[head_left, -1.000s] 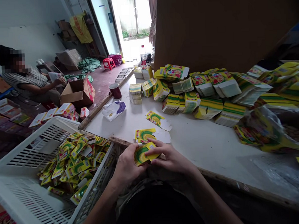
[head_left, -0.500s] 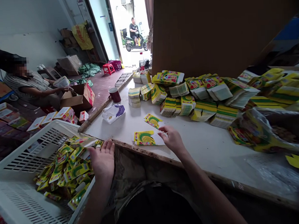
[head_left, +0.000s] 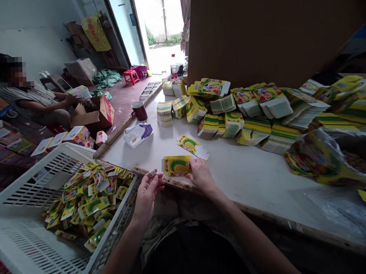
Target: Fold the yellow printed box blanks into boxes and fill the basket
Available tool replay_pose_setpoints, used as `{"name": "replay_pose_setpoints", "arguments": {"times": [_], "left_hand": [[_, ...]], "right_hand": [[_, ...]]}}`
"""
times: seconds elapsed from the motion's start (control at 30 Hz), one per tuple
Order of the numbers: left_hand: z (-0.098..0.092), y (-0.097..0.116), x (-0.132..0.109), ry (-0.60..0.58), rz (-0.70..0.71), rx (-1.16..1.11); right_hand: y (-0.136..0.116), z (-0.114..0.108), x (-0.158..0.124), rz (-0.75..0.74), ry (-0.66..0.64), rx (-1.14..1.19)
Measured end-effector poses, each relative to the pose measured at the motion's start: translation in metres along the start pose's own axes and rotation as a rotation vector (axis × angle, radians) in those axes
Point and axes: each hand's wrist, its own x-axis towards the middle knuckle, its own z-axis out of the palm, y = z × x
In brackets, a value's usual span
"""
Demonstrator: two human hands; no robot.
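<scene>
Right up front, the white crate [head_left: 15, 227] sits at the left, heaped with yellow packets [head_left: 90, 203], and beside it here's the left hand [head_left: 147, 193], over the bench's wooden edge [head_left: 181, 185], fingers curled, thumb drawn in close to them, a white covering on one fingertip; whether it's pinching anything, I can't tell. Over to the right hand [head_left: 200, 176], and it's got thumb and fingers pinching the right end of the yellow carton [head_left: 175, 165], which lies flat on the bench [head_left: 248, 178] close to the near edge. Just behind that, a second carton [head_left: 188, 144] lies at an angle, white flaps out to the right. Off right, a plastic bag [head_left: 326, 159] gapes with brown pieces inside. Further back: tissue pack [head_left: 138, 135], dark red mug [head_left: 139, 111], then rows of stacked cartons [head_left: 252, 130] running rightward. Beyond the bench, a seated co-worker [head_left: 32, 99] handles a package by a cardboard box [head_left: 92, 114], and deeper still, a red stool [head_left: 131, 77] stands near the bright doorway [head_left: 160, 29].
</scene>
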Motion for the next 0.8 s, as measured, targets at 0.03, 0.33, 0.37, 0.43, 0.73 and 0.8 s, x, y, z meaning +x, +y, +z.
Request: {"name": "replay_pose_setpoints", "arguments": {"times": [0.03,0.33,0.37,0.43,0.73,0.8], "left_hand": [[0.0,-0.001,0.0,-0.033,-0.009,0.031],[0.006,-0.017,-0.006,-0.429,-0.145,0.17],[0.009,-0.018,-0.007,-0.398,-0.077,0.084],[0.015,-0.017,-0.009,-0.313,0.056,-0.078],[0.037,0.006,-0.023,-0.131,0.245,-0.452],[0.038,0.006,-0.023,-0.115,0.238,-0.474]], "right_hand": [[0.0,0.001,-0.001,-0.004,0.007,0.022],[-0.003,-0.016,-0.017,-0.011,0.039,0.403],[-0.008,-0.018,-0.023,-0.031,0.01,0.45],[-0.02,-0.017,-0.036,-0.075,-0.081,0.539],[-0.061,0.003,-0.075,-0.036,-0.406,1.182],[-0.063,0.002,-0.077,-0.045,-0.406,1.179]]}}
